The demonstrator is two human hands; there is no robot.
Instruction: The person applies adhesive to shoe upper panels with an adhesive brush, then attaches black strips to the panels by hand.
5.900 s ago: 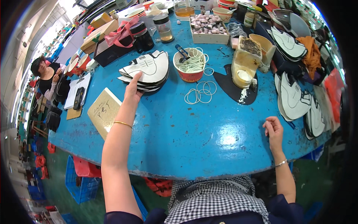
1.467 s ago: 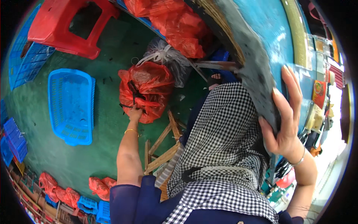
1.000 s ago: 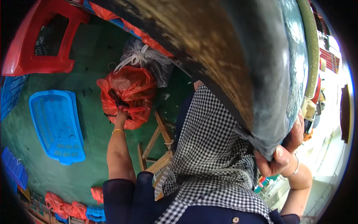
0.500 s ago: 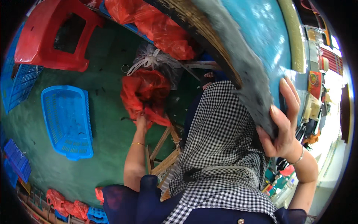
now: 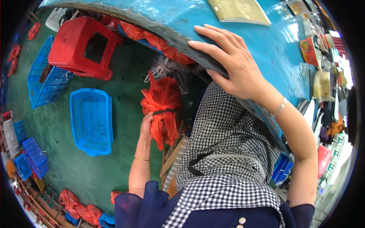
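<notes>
My left hand [image 5: 147, 125] is closed on a red plastic bag [image 5: 167, 91], low beside the stool. The bag is gathered, with a dark band across its middle. My right hand [image 5: 241, 70] lies on the edge of the blue-topped table [image 5: 182, 24], fingers stretched over its grey rim and the thumb lower at the edge. Nothing shows in the right hand. Behind the red bag sits a greyish see-through bag [image 5: 163, 64] with pale ties.
Left of the bag, a blue plastic basket [image 5: 91, 123] stands on the green floor. A red plastic stool [image 5: 68, 49] rests by a blue crate [image 5: 42, 83]. A yellowish flat packet [image 5: 239, 11] lies on the table, with several jars and tools toward the right.
The view has turned, showing more tabletop. My left hand has raised the red bag, which now hangs more upright. My right hand's fingers have straightened along the table edge.
</notes>
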